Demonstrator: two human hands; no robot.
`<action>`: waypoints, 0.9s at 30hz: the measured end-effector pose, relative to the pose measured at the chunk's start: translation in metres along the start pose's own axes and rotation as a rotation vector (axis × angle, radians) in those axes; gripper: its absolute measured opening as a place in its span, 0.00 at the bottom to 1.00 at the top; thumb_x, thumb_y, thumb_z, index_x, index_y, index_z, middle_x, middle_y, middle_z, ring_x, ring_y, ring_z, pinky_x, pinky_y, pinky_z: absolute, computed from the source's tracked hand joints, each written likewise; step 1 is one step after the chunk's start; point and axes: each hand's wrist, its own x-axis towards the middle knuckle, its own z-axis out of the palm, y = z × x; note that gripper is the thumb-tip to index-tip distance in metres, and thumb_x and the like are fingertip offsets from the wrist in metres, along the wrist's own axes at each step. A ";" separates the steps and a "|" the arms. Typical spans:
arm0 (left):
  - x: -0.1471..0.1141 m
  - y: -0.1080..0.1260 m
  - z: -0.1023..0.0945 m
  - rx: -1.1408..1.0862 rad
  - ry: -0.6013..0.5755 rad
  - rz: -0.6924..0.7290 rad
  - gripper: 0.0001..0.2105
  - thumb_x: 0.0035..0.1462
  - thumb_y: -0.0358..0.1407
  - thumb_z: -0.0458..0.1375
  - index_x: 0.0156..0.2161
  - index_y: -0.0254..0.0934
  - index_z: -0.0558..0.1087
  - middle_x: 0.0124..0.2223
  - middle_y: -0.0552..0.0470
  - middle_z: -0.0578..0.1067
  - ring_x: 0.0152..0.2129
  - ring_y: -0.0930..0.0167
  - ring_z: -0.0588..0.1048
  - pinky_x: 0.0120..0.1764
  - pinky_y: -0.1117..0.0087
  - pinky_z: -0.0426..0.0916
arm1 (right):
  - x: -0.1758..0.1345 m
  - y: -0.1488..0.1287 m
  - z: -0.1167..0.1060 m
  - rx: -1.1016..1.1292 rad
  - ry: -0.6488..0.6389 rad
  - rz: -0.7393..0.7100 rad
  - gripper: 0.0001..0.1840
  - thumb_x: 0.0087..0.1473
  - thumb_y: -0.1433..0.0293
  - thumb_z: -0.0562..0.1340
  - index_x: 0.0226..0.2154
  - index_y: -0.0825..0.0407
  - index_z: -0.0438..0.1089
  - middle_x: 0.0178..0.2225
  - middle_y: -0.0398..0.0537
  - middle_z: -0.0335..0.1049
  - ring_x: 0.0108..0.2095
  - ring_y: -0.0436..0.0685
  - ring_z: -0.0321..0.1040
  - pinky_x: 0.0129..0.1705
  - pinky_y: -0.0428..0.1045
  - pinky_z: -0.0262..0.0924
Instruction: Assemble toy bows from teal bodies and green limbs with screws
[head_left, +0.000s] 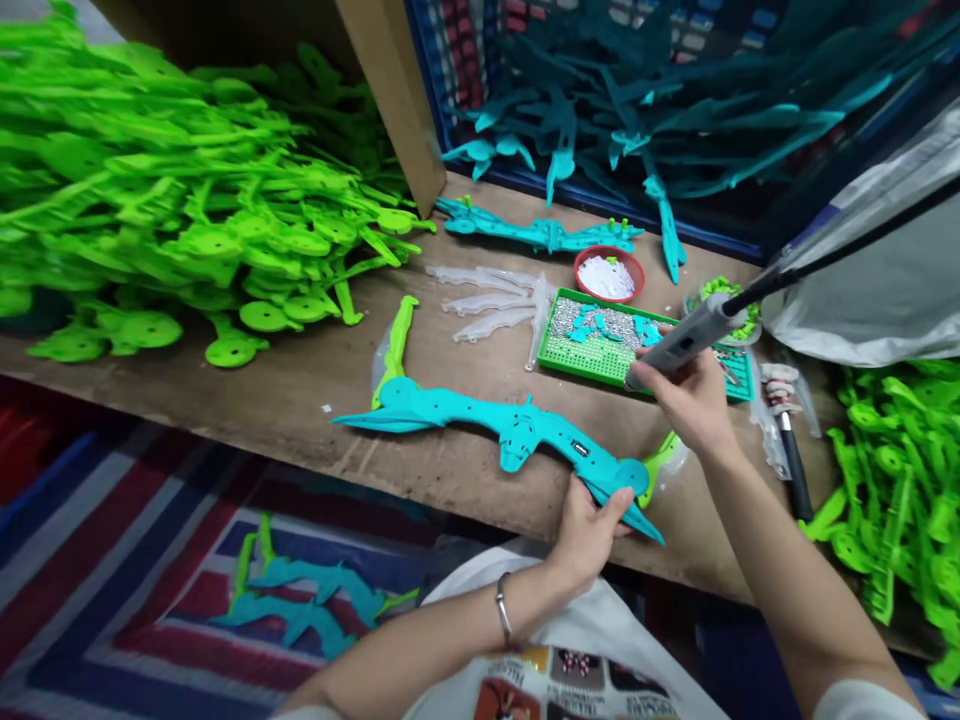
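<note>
Over the scuffed tabletop (442, 465), left grip (589, 532) pinches a curved plastic bow (465, 406), right grip (696, 402) a cylindrical screwdriver (686, 340).

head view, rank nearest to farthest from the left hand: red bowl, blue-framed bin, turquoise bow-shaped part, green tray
1. Turquoise bow-shaped part: held near one end by the left hand.
2. Green tray: beyond the part.
3. Red bowl: behind the tray.
4. Blue-framed bin: at the back.

Left hand (586, 532) grips close in; right hand (697, 402) curls farther forward.
</note>
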 end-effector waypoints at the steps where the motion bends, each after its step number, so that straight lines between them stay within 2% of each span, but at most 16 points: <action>1: 0.000 0.000 0.000 0.004 0.003 0.001 0.33 0.49 0.50 0.71 0.54 0.39 0.63 0.50 0.44 0.78 0.41 0.63 0.81 0.38 0.63 0.80 | 0.005 -0.003 0.001 0.014 -0.018 -0.012 0.25 0.45 0.67 0.71 0.47 0.48 0.69 0.36 0.45 0.77 0.36 0.58 0.76 0.39 0.56 0.73; 4: 0.001 -0.001 -0.001 0.027 -0.001 0.008 0.32 0.50 0.50 0.71 0.54 0.38 0.63 0.49 0.45 0.78 0.40 0.63 0.81 0.36 0.65 0.80 | 0.019 -0.004 0.004 0.121 -0.016 -0.118 0.20 0.45 0.71 0.67 0.44 0.48 0.71 0.30 0.41 0.75 0.31 0.55 0.74 0.33 0.52 0.71; 8: 0.003 -0.004 -0.003 0.033 -0.027 0.015 0.31 0.52 0.51 0.69 0.54 0.39 0.63 0.51 0.44 0.78 0.41 0.63 0.81 0.39 0.62 0.80 | 0.044 0.016 0.020 0.212 0.170 -0.265 0.13 0.49 0.66 0.68 0.39 0.48 0.70 0.21 0.35 0.67 0.20 0.51 0.66 0.27 0.49 0.66; 11: 0.003 -0.006 -0.005 0.035 -0.047 0.027 0.30 0.54 0.50 0.68 0.56 0.39 0.63 0.53 0.42 0.77 0.43 0.62 0.81 0.42 0.61 0.80 | 0.059 0.037 0.032 0.195 0.224 -0.271 0.14 0.50 0.62 0.68 0.39 0.48 0.69 0.19 0.33 0.64 0.18 0.50 0.64 0.26 0.49 0.65; 14: 0.003 -0.008 -0.007 0.070 -0.050 0.059 0.28 0.58 0.48 0.66 0.57 0.40 0.64 0.55 0.42 0.77 0.47 0.63 0.80 0.47 0.62 0.78 | 0.066 0.050 0.037 0.185 0.222 -0.255 0.13 0.51 0.64 0.67 0.39 0.49 0.69 0.19 0.34 0.65 0.19 0.49 0.64 0.27 0.49 0.65; 18: 0.004 -0.011 -0.009 0.091 -0.020 0.076 0.27 0.57 0.47 0.67 0.57 0.40 0.65 0.54 0.43 0.78 0.48 0.63 0.79 0.48 0.62 0.77 | 0.067 0.053 0.036 0.131 0.236 -0.233 0.12 0.51 0.65 0.66 0.39 0.49 0.69 0.19 0.35 0.66 0.19 0.50 0.64 0.28 0.49 0.65; 27: 0.006 -0.013 -0.008 0.072 -0.038 0.125 0.25 0.59 0.45 0.66 0.56 0.40 0.65 0.55 0.43 0.77 0.50 0.63 0.78 0.54 0.60 0.74 | 0.071 0.054 0.038 0.134 0.253 -0.234 0.10 0.50 0.68 0.66 0.38 0.51 0.70 0.19 0.36 0.68 0.19 0.50 0.65 0.27 0.48 0.63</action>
